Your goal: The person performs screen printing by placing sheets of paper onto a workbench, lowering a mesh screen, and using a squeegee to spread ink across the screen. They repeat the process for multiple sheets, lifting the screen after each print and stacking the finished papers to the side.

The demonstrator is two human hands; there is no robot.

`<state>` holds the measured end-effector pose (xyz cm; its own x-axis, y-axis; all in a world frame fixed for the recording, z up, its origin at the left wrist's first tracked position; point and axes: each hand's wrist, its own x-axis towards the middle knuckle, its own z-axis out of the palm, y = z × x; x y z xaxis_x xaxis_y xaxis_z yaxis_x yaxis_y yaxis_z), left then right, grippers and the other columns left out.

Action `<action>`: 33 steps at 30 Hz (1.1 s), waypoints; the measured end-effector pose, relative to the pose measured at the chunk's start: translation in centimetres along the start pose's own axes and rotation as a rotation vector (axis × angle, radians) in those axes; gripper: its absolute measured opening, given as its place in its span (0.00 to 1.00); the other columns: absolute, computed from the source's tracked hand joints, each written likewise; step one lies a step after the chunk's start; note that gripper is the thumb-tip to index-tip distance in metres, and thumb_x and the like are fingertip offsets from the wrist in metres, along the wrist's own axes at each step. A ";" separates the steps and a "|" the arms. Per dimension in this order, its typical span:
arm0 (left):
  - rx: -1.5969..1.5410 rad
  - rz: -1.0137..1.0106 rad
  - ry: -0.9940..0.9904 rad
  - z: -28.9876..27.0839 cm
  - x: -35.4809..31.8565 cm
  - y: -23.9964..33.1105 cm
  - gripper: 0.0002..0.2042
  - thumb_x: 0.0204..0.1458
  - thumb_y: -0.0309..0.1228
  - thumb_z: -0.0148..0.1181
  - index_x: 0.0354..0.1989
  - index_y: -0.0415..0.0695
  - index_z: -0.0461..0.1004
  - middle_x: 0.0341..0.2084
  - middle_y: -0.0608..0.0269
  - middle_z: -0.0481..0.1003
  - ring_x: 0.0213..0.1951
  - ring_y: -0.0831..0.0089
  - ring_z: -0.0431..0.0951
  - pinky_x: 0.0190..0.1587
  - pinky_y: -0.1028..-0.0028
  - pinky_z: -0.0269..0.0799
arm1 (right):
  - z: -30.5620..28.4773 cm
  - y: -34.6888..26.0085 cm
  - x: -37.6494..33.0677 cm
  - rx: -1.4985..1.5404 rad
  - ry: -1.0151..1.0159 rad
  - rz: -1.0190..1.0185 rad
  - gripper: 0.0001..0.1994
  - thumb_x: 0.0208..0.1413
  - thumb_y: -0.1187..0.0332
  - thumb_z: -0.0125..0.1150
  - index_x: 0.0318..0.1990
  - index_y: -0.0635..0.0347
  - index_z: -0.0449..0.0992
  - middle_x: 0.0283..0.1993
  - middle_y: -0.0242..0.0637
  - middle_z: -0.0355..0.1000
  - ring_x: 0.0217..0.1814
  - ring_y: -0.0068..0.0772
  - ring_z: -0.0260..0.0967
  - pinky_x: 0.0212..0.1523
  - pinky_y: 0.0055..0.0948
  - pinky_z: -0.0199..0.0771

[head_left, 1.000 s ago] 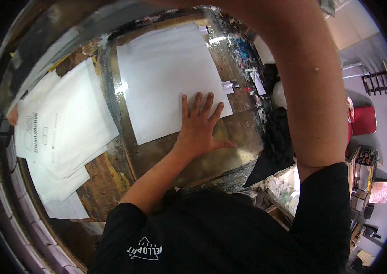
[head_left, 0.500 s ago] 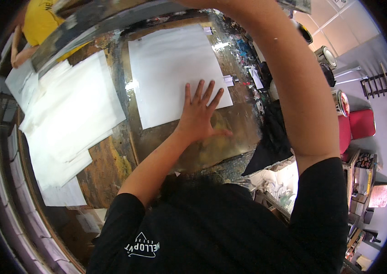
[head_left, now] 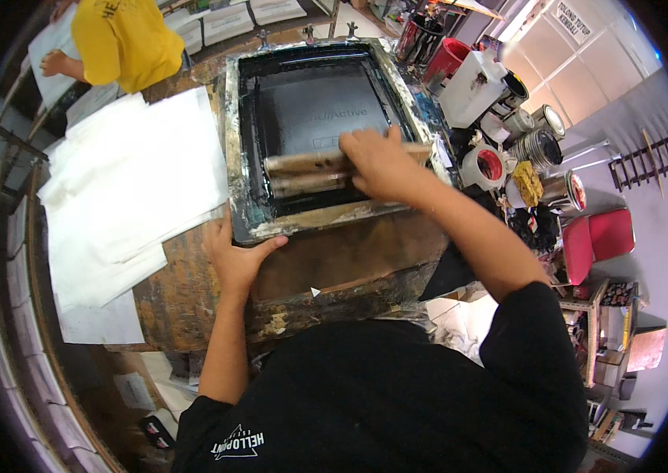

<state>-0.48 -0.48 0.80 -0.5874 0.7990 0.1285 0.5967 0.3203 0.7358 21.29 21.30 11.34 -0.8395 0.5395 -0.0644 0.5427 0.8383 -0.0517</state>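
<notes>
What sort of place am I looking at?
Probably a screen-printing workshop: there's a dark-inked framed screen, a wooden squeegee in the right hand, and a red-stained tub nearby.

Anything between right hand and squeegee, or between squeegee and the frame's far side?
Nothing visible. The right hand grips the squeegee directly; only dark screen lies between it and the frame's far side. Left hand: outside, at the near-left corner.

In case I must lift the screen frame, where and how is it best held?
Likely best by the near rail of the screen frame, from the near side. Metal fittings at its far edge suggest a hinge there, and the rail is straight and narrow; keep off the wet-looking dark mesh.
</notes>
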 end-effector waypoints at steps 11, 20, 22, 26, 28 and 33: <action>0.303 0.088 0.006 1.8 -0.6 -3.8 0.64 0.23 0.68 0.82 0.70 0.37 0.72 0.50 0.51 0.73 0.57 0.52 0.69 0.67 0.49 0.54 | 8.3 2.5 5.2 -0.109 0.342 -0.021 0.10 0.59 0.75 0.55 0.48 0.52 0.71 0.42 0.33 0.70 0.51 0.40 0.70 0.59 0.58 0.58; 0.287 0.110 -0.012 1.0 -0.3 -3.3 0.66 0.21 0.69 0.82 0.72 0.37 0.71 0.43 0.59 0.70 0.48 0.60 0.68 0.60 0.54 0.57 | 9.2 12.4 23.8 -0.194 0.494 -0.060 0.23 0.49 0.73 0.71 0.51 0.53 0.68 0.49 0.34 0.72 0.56 0.43 0.71 0.57 0.57 0.58; 0.271 0.101 -0.012 0.9 -0.3 -2.9 0.67 0.21 0.69 0.82 0.72 0.37 0.71 0.42 0.59 0.71 0.48 0.60 0.68 0.60 0.53 0.57 | 9.0 13.5 26.1 -0.198 0.538 -0.075 0.23 0.50 0.72 0.72 0.52 0.52 0.69 0.49 0.34 0.73 0.57 0.42 0.72 0.57 0.57 0.58; 0.247 0.163 0.049 0.8 -0.5 -3.0 0.66 0.22 0.67 0.83 0.72 0.37 0.70 0.41 0.57 0.74 0.46 0.59 0.70 0.57 0.55 0.62 | 5.5 12.5 24.9 -0.230 0.324 -0.019 0.25 0.51 0.69 0.73 0.55 0.52 0.69 0.52 0.36 0.74 0.60 0.44 0.73 0.60 0.58 0.61; 0.117 0.121 0.056 1.0 -0.5 -3.4 0.65 0.23 0.65 0.84 0.72 0.37 0.70 0.40 0.56 0.75 0.45 0.59 0.71 0.55 0.57 0.64 | 3.7 10.8 20.9 -0.180 0.246 -0.059 0.25 0.52 0.68 0.73 0.57 0.54 0.69 0.53 0.38 0.74 0.61 0.45 0.73 0.59 0.59 0.63; -0.098 0.088 0.085 1.9 -0.4 -3.1 0.63 0.24 0.56 0.89 0.73 0.37 0.68 0.42 0.54 0.78 0.44 0.57 0.73 0.51 0.60 0.69 | 1.7 3.7 4.6 -0.055 0.233 -0.158 0.26 0.49 0.70 0.72 0.56 0.57 0.68 0.50 0.39 0.73 0.55 0.47 0.72 0.54 0.53 0.65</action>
<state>-1.05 -0.85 -2.76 -0.5821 0.7744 0.2479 0.5937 0.1965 0.7803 19.47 26.73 9.20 -0.9003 0.4001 0.1712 0.4079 0.9129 0.0115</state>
